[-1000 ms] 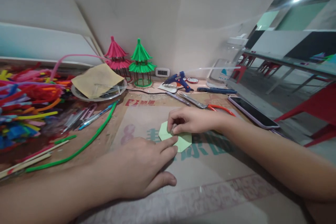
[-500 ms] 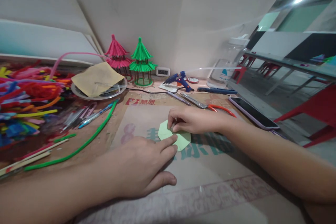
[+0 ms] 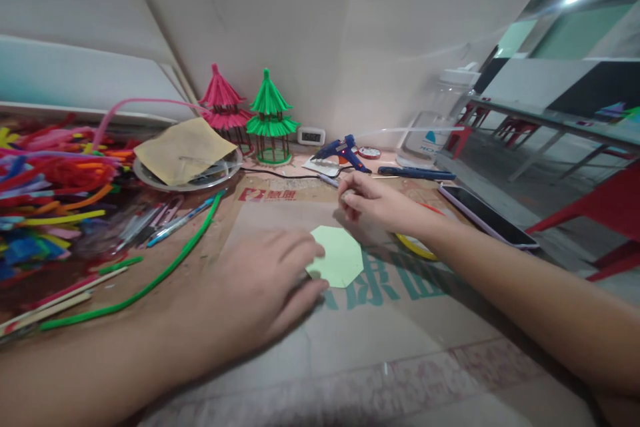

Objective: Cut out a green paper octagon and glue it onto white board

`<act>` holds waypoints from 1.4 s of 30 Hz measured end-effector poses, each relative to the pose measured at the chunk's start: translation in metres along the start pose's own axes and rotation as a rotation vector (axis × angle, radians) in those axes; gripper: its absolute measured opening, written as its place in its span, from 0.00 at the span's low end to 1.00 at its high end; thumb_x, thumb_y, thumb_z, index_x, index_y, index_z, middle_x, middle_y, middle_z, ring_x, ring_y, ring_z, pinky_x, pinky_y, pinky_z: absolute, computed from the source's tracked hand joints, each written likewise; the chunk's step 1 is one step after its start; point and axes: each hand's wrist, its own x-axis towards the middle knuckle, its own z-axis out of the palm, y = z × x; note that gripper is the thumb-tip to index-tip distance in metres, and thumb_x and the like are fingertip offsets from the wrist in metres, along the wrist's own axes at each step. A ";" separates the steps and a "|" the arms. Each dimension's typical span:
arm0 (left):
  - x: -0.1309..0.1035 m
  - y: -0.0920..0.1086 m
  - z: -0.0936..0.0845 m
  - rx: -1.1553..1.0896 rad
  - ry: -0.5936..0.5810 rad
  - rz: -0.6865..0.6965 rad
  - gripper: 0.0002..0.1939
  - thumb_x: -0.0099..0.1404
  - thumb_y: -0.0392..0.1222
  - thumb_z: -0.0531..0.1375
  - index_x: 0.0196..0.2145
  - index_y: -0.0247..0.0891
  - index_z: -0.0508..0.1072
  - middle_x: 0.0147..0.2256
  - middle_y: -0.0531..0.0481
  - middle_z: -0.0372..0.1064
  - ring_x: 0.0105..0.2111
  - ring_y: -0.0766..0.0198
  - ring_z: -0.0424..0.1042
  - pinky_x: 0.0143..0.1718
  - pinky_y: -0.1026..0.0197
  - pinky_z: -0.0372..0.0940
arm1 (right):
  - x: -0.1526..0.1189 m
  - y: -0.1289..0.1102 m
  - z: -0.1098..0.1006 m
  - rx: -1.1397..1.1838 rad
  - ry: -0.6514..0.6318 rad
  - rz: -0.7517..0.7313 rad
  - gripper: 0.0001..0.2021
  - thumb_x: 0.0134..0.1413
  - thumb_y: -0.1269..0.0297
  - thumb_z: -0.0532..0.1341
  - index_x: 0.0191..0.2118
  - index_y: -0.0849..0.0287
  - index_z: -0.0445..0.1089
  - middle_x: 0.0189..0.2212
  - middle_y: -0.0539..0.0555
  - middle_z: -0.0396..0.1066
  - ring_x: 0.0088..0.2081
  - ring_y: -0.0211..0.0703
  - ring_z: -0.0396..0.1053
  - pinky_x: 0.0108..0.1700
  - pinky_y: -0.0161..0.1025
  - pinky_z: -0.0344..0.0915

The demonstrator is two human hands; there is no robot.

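A pale green octagonal paper (image 3: 340,257) lies flat on the printed cardboard (image 3: 280,213) in front of me. My left hand (image 3: 270,280), a little blurred, is at its left edge, with the fingers stretched out and the thumb apart from them. Beyond the paper's far edge, my right hand (image 3: 363,197) is raised with its fingers curled into a pinch. Something small and greyish shows at those fingertips, too little of it to name. Under my right wrist, part of a yellow curved rim (image 3: 417,248) and the scissors' orange-red handle (image 3: 433,209) show.
A blue glue gun (image 3: 345,150), a small clock (image 3: 311,137), a red pagoda model (image 3: 223,100) and a green one (image 3: 271,117) stand along the board. Colourful pipe cleaners (image 3: 55,180) and a plate (image 3: 187,185) are left; a phone (image 3: 485,217) and bottle (image 3: 433,123) right.
My right hand has lifted off the paper and moved up and to the right. My left fingers have drawn back from the paper's middle to its left edge, uncovering most of it.
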 end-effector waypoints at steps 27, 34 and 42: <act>0.012 -0.019 0.015 -0.322 -0.076 -0.312 0.33 0.61 0.54 0.63 0.60 0.37 0.65 0.60 0.38 0.66 0.60 0.43 0.65 0.60 0.41 0.64 | -0.019 -0.021 -0.011 -0.710 -0.405 0.137 0.21 0.56 0.41 0.64 0.32 0.57 0.72 0.26 0.52 0.74 0.26 0.42 0.67 0.26 0.37 0.55; 0.011 -0.023 0.020 -0.341 -0.066 -0.317 0.36 0.63 0.56 0.63 0.63 0.38 0.61 0.63 0.38 0.63 0.63 0.46 0.63 0.61 0.43 0.62 | -0.018 -0.022 -0.009 -0.641 -0.494 0.143 0.17 0.57 0.47 0.65 0.29 0.56 0.70 0.24 0.49 0.71 0.26 0.40 0.65 0.26 0.36 0.55; 0.012 -0.022 0.015 -0.327 -0.099 -0.265 0.35 0.63 0.56 0.63 0.63 0.38 0.63 0.62 0.38 0.65 0.62 0.44 0.63 0.60 0.43 0.62 | -0.021 -0.018 -0.009 -0.586 -0.377 0.108 0.24 0.50 0.48 0.70 0.48 0.54 0.65 0.31 0.48 0.74 0.30 0.42 0.69 0.31 0.36 0.58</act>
